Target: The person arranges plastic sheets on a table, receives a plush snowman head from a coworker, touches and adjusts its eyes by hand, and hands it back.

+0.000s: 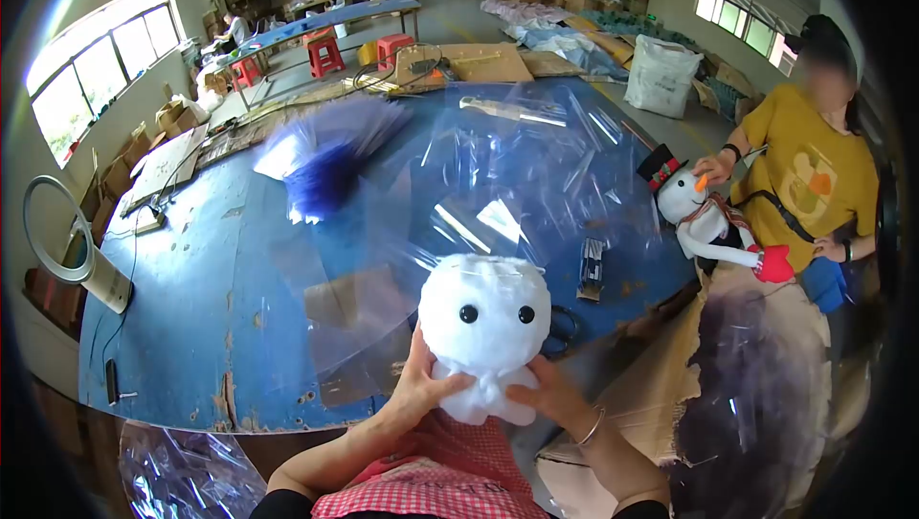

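Observation:
A white plush toy [485, 327] with two black eyes is held upright in front of me, facing my camera, at the table's near edge. My left hand [428, 380] wraps its side, the thumb pressed on the lower body. On the other side my right hand [553, 393] grips the body, thumb across the front. The fingers behind the toy are hidden. Just beyond its head lie clear plastic sheets [517, 160] on the blue table [201, 299].
A co-worker [809, 155] at the right touches a snowman figure [682, 198]. Purple-blue film [325, 169] lies on the table. A white ring-shaped device [100, 280] stands at the left edge. An open cardboard box [632, 404] sits at my right, and a small dark packet [591, 268] lies nearby.

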The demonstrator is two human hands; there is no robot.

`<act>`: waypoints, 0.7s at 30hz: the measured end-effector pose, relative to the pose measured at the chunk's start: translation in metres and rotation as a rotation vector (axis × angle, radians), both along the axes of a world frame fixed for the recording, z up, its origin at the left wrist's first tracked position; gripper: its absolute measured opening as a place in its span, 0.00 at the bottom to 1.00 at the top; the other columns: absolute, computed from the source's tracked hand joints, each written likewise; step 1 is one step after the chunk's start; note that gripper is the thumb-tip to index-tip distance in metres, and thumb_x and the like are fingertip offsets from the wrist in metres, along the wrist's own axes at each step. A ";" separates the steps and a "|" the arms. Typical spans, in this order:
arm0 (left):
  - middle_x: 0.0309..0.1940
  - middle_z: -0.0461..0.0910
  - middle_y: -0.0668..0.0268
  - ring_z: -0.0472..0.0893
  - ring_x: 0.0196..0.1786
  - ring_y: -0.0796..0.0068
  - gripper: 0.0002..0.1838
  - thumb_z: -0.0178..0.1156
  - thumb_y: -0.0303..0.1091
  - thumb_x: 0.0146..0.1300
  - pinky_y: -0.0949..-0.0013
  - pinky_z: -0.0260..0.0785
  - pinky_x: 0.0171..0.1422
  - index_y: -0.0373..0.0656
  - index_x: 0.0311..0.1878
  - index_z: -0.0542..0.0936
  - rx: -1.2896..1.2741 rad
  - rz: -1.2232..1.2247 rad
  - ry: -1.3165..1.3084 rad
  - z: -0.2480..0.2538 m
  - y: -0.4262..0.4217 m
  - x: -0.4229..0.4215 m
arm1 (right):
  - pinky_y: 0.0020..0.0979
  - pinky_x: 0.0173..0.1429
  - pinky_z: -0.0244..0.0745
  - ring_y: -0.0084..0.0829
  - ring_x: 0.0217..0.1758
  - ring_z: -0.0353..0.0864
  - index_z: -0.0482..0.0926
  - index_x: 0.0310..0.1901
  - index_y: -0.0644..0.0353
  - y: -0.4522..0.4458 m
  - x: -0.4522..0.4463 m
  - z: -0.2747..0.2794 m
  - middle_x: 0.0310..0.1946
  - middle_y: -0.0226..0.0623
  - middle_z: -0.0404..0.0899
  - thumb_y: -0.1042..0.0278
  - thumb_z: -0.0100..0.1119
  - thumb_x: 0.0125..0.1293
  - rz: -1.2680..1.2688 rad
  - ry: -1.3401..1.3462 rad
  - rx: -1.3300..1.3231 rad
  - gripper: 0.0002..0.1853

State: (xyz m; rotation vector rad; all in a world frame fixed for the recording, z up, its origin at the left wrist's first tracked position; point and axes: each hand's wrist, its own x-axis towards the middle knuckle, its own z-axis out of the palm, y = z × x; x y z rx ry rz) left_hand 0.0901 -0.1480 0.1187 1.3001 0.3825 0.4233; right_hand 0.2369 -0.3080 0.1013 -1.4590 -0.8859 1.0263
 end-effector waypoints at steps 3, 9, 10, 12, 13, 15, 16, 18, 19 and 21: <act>0.64 0.59 0.56 0.61 0.67 0.63 0.58 0.71 0.31 0.45 0.60 0.56 0.69 0.43 0.72 0.39 0.094 -0.022 0.022 -0.003 -0.006 -0.012 | 0.36 0.63 0.63 0.35 0.60 0.69 0.65 0.61 0.63 -0.001 -0.015 -0.009 0.55 0.39 0.71 0.53 0.70 0.52 -0.005 -0.002 -0.018 0.38; 0.66 0.57 0.54 0.58 0.69 0.62 0.59 0.71 0.34 0.46 0.61 0.50 0.71 0.43 0.72 0.38 0.192 -0.062 0.033 -0.007 -0.010 -0.026 | 0.35 0.59 0.69 0.36 0.55 0.74 0.69 0.57 0.63 0.008 -0.043 -0.029 0.51 0.41 0.75 0.59 0.69 0.52 -0.202 0.351 0.256 0.32; 0.66 0.56 0.54 0.57 0.69 0.62 0.59 0.71 0.35 0.46 0.61 0.49 0.71 0.42 0.72 0.38 0.200 -0.062 0.034 -0.007 -0.010 -0.028 | 0.35 0.58 0.69 0.36 0.54 0.74 0.69 0.57 0.63 0.009 -0.045 -0.030 0.51 0.41 0.75 0.60 0.69 0.52 -0.217 0.372 0.275 0.32; 0.67 0.56 0.54 0.56 0.70 0.61 0.59 0.71 0.35 0.46 0.61 0.50 0.71 0.43 0.73 0.39 0.241 -0.071 0.029 -0.009 -0.008 -0.030 | 0.34 0.58 0.70 0.36 0.54 0.75 0.69 0.57 0.63 0.009 -0.046 -0.030 0.51 0.41 0.75 0.60 0.68 0.52 -0.240 0.383 0.298 0.32; 0.67 0.56 0.53 0.56 0.70 0.61 0.58 0.72 0.36 0.46 0.61 0.50 0.71 0.43 0.73 0.39 0.261 -0.074 0.024 -0.009 -0.007 -0.031 | 0.34 0.58 0.70 0.36 0.54 0.75 0.69 0.57 0.63 0.008 -0.046 -0.030 0.50 0.41 0.75 0.61 0.68 0.52 -0.249 0.391 0.307 0.31; 0.67 0.56 0.53 0.56 0.70 0.61 0.59 0.72 0.37 0.46 0.60 0.51 0.71 0.44 0.73 0.39 0.282 -0.126 0.039 -0.007 -0.006 -0.034 | 0.34 0.57 0.70 0.35 0.53 0.75 0.69 0.57 0.63 0.007 -0.045 -0.029 0.50 0.41 0.75 0.61 0.68 0.52 -0.271 0.393 0.327 0.31; 0.67 0.56 0.52 0.56 0.70 0.60 0.59 0.72 0.37 0.46 0.60 0.51 0.71 0.44 0.73 0.39 0.289 -0.153 0.047 -0.006 -0.006 -0.036 | 0.34 0.57 0.71 0.35 0.53 0.75 0.69 0.57 0.64 0.006 -0.045 -0.029 0.50 0.41 0.75 0.62 0.68 0.52 -0.282 0.393 0.332 0.31; 0.66 0.57 0.51 0.58 0.69 0.59 0.58 0.72 0.38 0.46 0.60 0.53 0.70 0.45 0.73 0.40 0.273 -0.168 0.092 0.000 -0.011 -0.039 | 0.34 0.57 0.71 0.35 0.53 0.76 0.70 0.57 0.64 0.006 -0.041 -0.027 0.50 0.41 0.75 0.62 0.67 0.53 -0.313 0.394 0.345 0.30; 0.66 0.58 0.51 0.59 0.69 0.59 0.58 0.72 0.38 0.46 0.59 0.53 0.70 0.45 0.73 0.41 0.267 -0.176 0.115 0.002 -0.013 -0.040 | 0.34 0.56 0.71 0.35 0.52 0.76 0.70 0.57 0.64 0.007 -0.039 -0.026 0.50 0.41 0.75 0.63 0.67 0.53 -0.333 0.393 0.355 0.30; 0.65 0.60 0.50 0.61 0.67 0.58 0.56 0.72 0.38 0.47 0.59 0.55 0.69 0.44 0.72 0.44 0.283 -0.177 0.121 0.000 -0.015 -0.041 | 0.34 0.56 0.72 0.35 0.52 0.76 0.70 0.56 0.64 0.011 -0.037 -0.025 0.50 0.41 0.75 0.63 0.67 0.53 -0.371 0.388 0.381 0.30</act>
